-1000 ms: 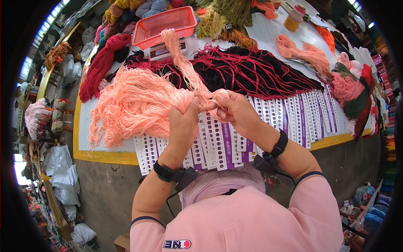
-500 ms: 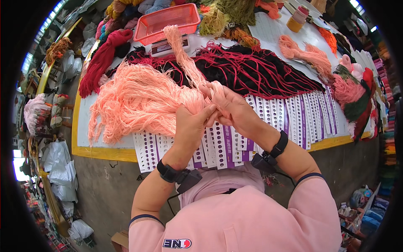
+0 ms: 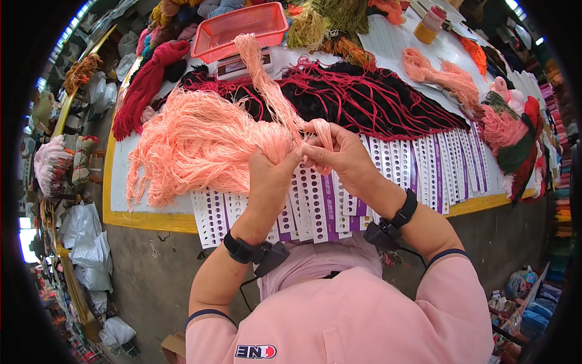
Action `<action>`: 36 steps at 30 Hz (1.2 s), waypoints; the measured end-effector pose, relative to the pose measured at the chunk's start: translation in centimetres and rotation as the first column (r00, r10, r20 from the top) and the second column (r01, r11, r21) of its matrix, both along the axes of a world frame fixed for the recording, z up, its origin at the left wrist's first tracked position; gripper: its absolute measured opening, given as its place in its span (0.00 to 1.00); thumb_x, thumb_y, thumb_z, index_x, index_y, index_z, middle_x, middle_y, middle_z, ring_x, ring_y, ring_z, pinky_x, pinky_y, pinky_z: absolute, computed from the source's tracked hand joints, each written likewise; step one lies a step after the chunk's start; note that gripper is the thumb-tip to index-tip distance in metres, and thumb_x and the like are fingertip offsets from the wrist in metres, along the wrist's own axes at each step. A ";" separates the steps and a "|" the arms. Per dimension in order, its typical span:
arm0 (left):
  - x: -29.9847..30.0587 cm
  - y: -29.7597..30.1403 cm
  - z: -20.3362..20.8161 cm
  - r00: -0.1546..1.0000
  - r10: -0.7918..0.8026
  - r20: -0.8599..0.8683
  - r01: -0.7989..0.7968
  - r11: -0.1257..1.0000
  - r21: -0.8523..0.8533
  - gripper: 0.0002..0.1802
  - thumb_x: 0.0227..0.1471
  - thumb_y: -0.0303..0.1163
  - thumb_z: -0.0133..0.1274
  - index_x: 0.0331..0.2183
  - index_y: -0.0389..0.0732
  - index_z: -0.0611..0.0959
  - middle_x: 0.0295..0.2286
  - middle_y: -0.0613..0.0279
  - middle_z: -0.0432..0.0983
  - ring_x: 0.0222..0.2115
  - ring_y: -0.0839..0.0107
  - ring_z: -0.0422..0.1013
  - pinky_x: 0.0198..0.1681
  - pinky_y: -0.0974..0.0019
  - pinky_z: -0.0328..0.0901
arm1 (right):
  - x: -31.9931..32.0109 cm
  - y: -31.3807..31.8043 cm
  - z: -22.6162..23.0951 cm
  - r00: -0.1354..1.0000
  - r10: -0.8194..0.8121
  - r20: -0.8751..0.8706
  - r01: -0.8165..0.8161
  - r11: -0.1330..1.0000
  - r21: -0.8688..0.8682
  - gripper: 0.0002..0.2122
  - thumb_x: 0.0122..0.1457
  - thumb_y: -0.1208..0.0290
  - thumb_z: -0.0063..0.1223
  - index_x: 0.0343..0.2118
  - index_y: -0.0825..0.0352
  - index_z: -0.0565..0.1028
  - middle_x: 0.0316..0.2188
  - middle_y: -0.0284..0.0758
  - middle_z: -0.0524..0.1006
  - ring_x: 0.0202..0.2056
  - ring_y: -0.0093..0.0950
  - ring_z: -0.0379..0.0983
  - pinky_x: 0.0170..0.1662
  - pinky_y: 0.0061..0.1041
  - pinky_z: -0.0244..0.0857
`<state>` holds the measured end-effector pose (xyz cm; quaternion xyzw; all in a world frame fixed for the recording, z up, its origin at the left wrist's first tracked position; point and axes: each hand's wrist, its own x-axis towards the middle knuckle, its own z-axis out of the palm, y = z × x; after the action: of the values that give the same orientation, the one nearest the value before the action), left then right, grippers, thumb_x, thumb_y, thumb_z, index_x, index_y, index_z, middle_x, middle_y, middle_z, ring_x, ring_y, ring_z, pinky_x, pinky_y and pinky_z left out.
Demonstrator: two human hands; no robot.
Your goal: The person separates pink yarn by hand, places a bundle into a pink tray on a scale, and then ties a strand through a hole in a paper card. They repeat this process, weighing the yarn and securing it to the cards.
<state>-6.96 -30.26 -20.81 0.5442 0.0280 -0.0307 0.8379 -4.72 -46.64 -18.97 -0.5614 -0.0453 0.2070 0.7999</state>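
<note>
Workroom with grey floor (image 3: 157, 285), white counter (image 3: 154, 222) edged in yellow. Peach yarn (image 3: 194, 142) spread in a big loose pile on the counter's left-front part, narrow tail running up toward a red plastic basket (image 3: 242, 17) at the back. Left hand (image 3: 270, 182) at pile's right end, fingers pinched closed on the peach yarn. Right hand (image 3: 351, 161) just beside it, fingers curled in, closed on the same yarn, loop draped over them; fingertips of both very near each other, can't tell if touching. Black-and-red yarn (image 3: 357, 100) lies behind the hands. White-and-purple cards (image 3: 427, 167) with rows of holes overlap along the front edge. Second peach skein (image 3: 439, 76) back right
</note>
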 end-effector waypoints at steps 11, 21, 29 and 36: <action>-0.2 -0.3 0.5 0.999 0.022 -0.024 -0.022 0.999 -0.024 0.08 0.53 0.22 0.57 0.37 0.32 0.80 0.31 0.63 0.78 0.30 0.79 0.74 0.32 0.75 0.68 | 0.0 0.0 -0.7 0.996 -0.058 -0.071 0.065 0.993 0.101 0.12 0.60 0.74 0.57 0.46 0.68 0.72 0.30 0.28 0.75 0.26 0.14 0.69 0.26 0.13 0.62; 1.6 4.9 2.0 0.977 -0.205 -0.061 0.139 0.825 -0.549 0.13 0.55 0.24 0.52 0.44 0.33 0.75 0.27 0.66 0.72 0.32 0.77 0.74 0.37 0.74 0.68 | 2.4 -1.9 -0.8 0.992 -0.033 -0.119 0.081 0.903 0.422 0.10 0.66 0.75 0.45 0.48 0.67 0.68 0.28 0.26 0.68 0.28 0.15 0.67 0.36 0.21 0.66; 7.7 29.3 3.3 0.886 -0.245 0.395 -0.433 -0.127 0.893 0.12 0.43 0.22 0.47 0.34 0.36 0.80 0.25 0.48 0.78 0.27 0.54 0.75 0.32 0.57 0.67 | 8.5 -11.7 3.3 0.928 0.316 0.197 -0.113 0.743 -0.659 0.16 0.54 0.74 0.56 0.46 0.70 0.70 0.32 0.26 0.70 0.32 0.13 0.65 0.32 0.16 0.61; 2.6 60.1 12.5 0.703 0.641 -0.308 -0.346 0.686 0.640 0.11 0.56 0.41 0.54 0.26 0.51 0.73 0.15 0.81 0.56 0.10 0.87 0.50 0.11 0.78 0.43 | 15.2 -18.6 4.4 0.831 0.517 0.203 0.084 0.244 -0.966 0.10 0.55 0.67 0.51 0.31 0.69 0.76 0.23 0.32 0.73 0.27 0.23 0.69 0.30 0.25 0.64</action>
<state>-4.34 29.84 -8.29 0.6966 0.4073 0.0722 0.5861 10.49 -65.22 -14.54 -0.9431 -0.1928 0.1565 0.2213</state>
